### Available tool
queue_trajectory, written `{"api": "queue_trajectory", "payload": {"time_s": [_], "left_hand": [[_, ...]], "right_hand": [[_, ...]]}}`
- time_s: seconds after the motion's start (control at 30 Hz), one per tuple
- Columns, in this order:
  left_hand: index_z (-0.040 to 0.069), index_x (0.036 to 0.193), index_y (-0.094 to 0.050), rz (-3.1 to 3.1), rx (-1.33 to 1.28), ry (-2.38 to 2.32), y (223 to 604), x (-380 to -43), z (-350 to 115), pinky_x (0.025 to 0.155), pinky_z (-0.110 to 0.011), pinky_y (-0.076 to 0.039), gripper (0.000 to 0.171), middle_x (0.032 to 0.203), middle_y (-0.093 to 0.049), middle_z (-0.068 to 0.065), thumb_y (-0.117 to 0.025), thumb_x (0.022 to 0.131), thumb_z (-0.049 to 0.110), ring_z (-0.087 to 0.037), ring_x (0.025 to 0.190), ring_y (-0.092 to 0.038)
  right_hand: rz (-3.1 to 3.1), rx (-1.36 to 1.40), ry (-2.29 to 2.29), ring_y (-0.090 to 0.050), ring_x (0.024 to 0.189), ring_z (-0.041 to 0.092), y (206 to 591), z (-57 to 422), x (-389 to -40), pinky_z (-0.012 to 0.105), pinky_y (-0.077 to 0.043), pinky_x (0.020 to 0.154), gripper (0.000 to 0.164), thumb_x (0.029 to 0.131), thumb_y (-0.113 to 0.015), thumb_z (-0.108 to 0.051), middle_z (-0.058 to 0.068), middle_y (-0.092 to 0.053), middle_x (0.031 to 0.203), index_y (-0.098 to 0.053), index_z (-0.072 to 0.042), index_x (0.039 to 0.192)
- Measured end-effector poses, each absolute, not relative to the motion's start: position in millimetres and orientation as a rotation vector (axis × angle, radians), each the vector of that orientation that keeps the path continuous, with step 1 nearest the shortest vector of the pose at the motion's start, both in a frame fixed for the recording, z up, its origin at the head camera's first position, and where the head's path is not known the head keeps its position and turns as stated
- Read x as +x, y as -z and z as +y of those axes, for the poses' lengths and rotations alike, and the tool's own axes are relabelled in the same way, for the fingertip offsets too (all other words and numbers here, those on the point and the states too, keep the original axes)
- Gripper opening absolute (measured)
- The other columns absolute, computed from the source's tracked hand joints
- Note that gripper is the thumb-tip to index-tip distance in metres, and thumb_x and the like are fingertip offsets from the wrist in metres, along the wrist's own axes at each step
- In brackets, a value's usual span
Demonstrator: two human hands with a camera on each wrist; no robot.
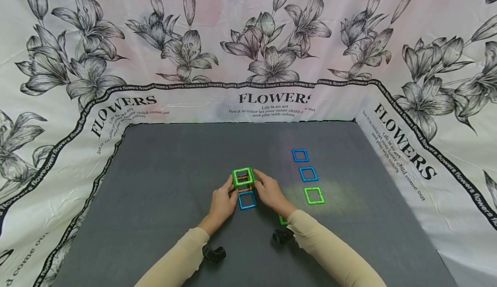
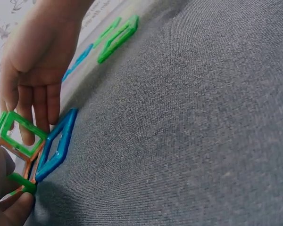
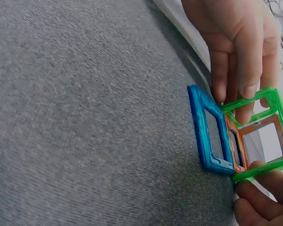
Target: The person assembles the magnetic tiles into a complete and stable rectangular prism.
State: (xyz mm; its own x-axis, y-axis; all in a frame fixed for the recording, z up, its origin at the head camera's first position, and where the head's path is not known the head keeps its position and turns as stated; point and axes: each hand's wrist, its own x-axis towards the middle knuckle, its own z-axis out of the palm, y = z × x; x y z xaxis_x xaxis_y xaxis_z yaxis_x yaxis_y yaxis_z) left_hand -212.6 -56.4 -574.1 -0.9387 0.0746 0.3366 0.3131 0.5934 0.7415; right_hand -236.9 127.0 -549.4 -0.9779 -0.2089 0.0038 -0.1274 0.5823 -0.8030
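Just below the centre of the frame, the open box of green and orange plastic squares [image 1: 243, 184] sits between left hand [image 1: 224, 198] and right hand [image 1: 270, 191], fingers nearly closed, pinching opposite sides; judged light, stiff, slick, best held by its rigid edges.

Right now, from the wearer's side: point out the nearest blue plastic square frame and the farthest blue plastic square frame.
Nearest blue plastic square frame [image 3: 202, 129]: right wrist view, on its left bar.
Farthest blue plastic square frame [image 1: 301, 161]: head view, on its near edge.
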Motion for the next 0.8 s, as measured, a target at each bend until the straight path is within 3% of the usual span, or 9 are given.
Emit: {"api": "queue_trajectory", "payload": {"time_s": [0.13,0.27,0.37,0.43,0.63,0.7,0.77,0.8], "left_hand": [[-0.011,0.143,-0.051,-2.535,-0.304,1.306,576,-213,-56,0.075,-0.043,-0.061,0.051,0.112,-0.075,-0.021,-0.062,0.095,0.002,-0.028,0.087,-0.077],[-0.007,0.144,-0.053,-2.535,-0.291,1.318,577,-213,-57,0.067,-0.034,-0.059,0.051,0.113,-0.076,-0.019,-0.062,0.095,0.002,-0.027,0.085,-0.077],[-0.004,0.144,-0.054,-2.532,-0.304,1.347,577,-213,-59,0.061,-0.028,-0.053,0.05,0.115,-0.075,-0.02,-0.062,0.095,0.002,-0.027,0.081,-0.077],[-0.004,0.143,-0.055,-2.529,-0.316,1.359,578,-213,-60,0.063,-0.028,-0.056,0.049,0.116,-0.074,-0.021,-0.063,0.096,0.002,-0.028,0.085,-0.077],[-0.004,0.14,-0.059,-2.531,-0.311,1.373,581,-214,-63,0.083,-0.045,-0.062,0.045,0.118,-0.073,-0.02,-0.064,0.096,0.004,-0.03,0.103,-0.075],[-0.003,0.139,-0.06,-2.525,-0.309,1.382,582,-214,-64,0.085,-0.046,-0.061,0.044,0.118,-0.074,-0.02,-0.064,0.096,0.004,-0.03,0.103,-0.075],[-0.002,0.139,-0.06,-2.529,-0.305,1.387,582,-214,-64,0.082,-0.043,-0.062,0.043,0.118,-0.074,-0.019,-0.064,0.097,0.006,-0.029,0.102,-0.076],[-0.002,0.139,-0.06,-2.532,-0.304,1.391,582,-213,-63,0.079,-0.041,-0.062,0.043,0.118,-0.074,-0.019,-0.063,0.097,0.006,-0.028,0.099,-0.076]], "right_hand": [[2.723,-0.25,1.35,-0.054,0.061,0.016,548,128,-238,0.033,-0.045,0.063,0.047,0.106,-0.045,-0.015,0.023,-0.07,0.126,-0.048,-0.005,0.152],[2.743,-0.247,1.328,-0.068,0.085,0.023,547,128,-237,0.04,-0.053,0.073,0.046,0.105,-0.048,-0.016,0.021,-0.071,0.125,-0.05,-0.005,0.15],[2.742,-0.243,1.343,-0.071,0.102,0.03,547,132,-237,0.047,-0.057,0.085,0.046,0.104,-0.051,-0.016,0.018,-0.072,0.125,-0.051,-0.005,0.149],[2.744,-0.231,1.352,-0.069,0.11,0.034,545,136,-240,0.05,-0.057,0.091,0.047,0.103,-0.055,-0.016,0.017,-0.072,0.125,-0.052,-0.004,0.148],[2.86,-0.178,1.289,-0.068,0.113,0.036,535,163,-263,0.052,-0.056,0.094,0.044,0.1,-0.061,-0.015,0.018,-0.071,0.126,-0.058,-0.003,0.142],[2.936,-0.14,1.202,-0.068,0.114,0.037,529,175,-275,0.052,-0.056,0.094,0.044,0.1,-0.061,-0.016,0.02,-0.069,0.129,-0.059,-0.002,0.141],[3.013,-0.096,1.065,-0.07,0.098,0.035,524,189,-289,0.05,-0.057,0.085,0.044,0.1,-0.06,-0.017,0.023,-0.066,0.132,-0.059,-0.002,0.141],[3.05,-0.069,0.985,-0.069,0.098,0.036,522,196,-296,0.05,-0.056,0.083,0.045,0.1,-0.06,-0.018,0.024,-0.065,0.133,-0.059,-0.002,0.141]]}}
